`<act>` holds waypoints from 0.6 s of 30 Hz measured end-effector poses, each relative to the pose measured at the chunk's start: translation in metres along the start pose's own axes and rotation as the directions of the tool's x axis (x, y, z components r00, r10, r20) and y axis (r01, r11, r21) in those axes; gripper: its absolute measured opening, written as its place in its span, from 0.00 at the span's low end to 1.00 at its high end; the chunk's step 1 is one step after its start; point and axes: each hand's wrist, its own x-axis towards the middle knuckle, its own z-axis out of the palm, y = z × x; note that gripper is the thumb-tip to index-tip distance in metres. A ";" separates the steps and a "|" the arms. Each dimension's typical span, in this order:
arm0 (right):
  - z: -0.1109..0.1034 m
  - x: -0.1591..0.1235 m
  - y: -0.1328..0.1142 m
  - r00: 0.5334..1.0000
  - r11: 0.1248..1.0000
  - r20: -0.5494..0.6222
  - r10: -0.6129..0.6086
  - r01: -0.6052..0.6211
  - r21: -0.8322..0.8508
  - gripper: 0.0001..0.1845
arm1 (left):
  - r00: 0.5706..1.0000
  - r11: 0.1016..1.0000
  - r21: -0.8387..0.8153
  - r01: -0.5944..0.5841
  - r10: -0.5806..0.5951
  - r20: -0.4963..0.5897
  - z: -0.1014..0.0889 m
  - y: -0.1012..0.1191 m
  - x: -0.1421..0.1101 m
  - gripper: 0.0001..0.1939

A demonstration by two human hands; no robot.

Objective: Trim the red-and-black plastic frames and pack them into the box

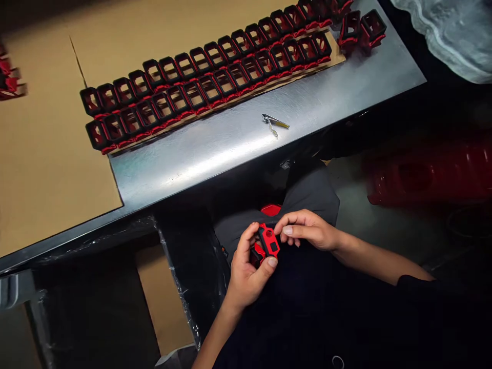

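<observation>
My left hand is closed around a red and black plastic housing, held tilted above my lap. The thumb presses its lower edge and the fingers wrap its far side. A round hole and a square opening show in the red face. My right hand is at the right edge of the housing, its thumb and fingertips drawn together in a pinch. Whether something small sits between those fingertips is too fine to see.
Two long rows of similar black and red housings stand on cardboard over a metal table. Nail clippers lie near its front edge. Several more housings stand at the right end. A red stool is at right.
</observation>
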 end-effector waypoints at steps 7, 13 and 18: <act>0.016 0.006 0.010 1.000 0.983 0.003 0.030 -0.030 0.182 0.18 | 0.995 0.991 0.136 -0.019 0.006 0.096 -0.001 -0.005 0.000 0.32; 0.014 0.005 0.011 0.961 0.961 -0.128 -0.244 0.222 -0.168 0.09 | 0.934 0.933 -0.044 0.356 -0.357 -0.012 0.003 0.004 0.005 0.34; 0.011 0.004 0.014 0.875 0.812 -0.056 -0.481 0.421 -0.404 0.04 | 0.888 0.885 -0.077 0.459 -0.458 0.028 0.007 0.020 0.011 0.33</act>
